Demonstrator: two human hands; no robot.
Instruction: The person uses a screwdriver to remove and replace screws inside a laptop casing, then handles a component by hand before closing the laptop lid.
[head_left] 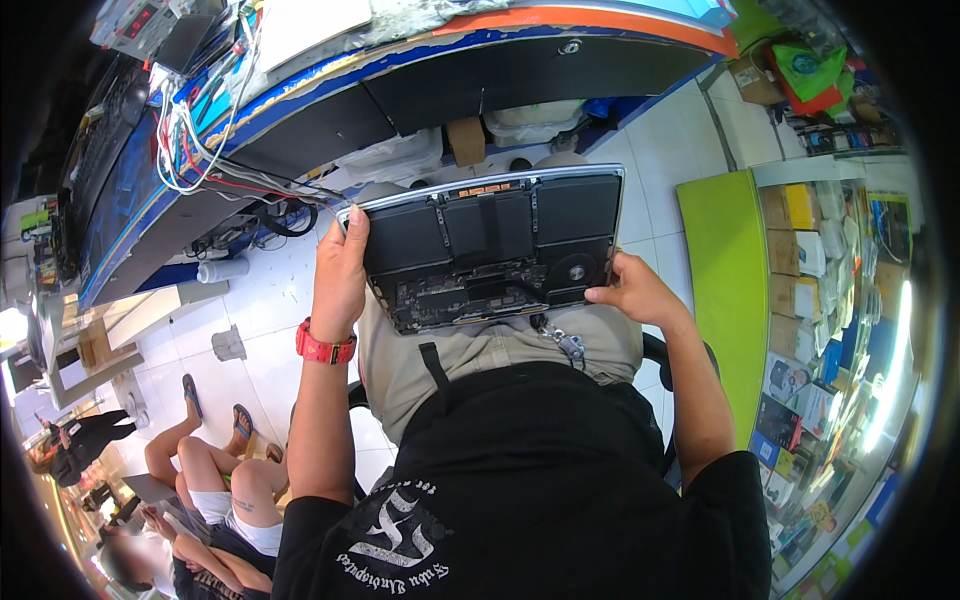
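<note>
An opened laptop (490,235) with its bottom cover off is held over my lap, tilted, its insides facing me. Black battery packs (487,225) fill its far half; a dark circuit board (440,298) and a round fan (577,268) lie along the near half. My left hand (342,265) grips the left edge, thumb on the upper left corner, with a red watch on that wrist. At the lower right corner my right hand (637,290) holds the other side, thumb over the edge. Fingers of both hands are partly hidden beneath the laptop.
A workbench (420,100) with black drawers runs across the front. Loose cables (200,150) hang from its left end towards the laptop. A glass display case (800,260) with a green side stands at right. Seated people (220,500) are at lower left.
</note>
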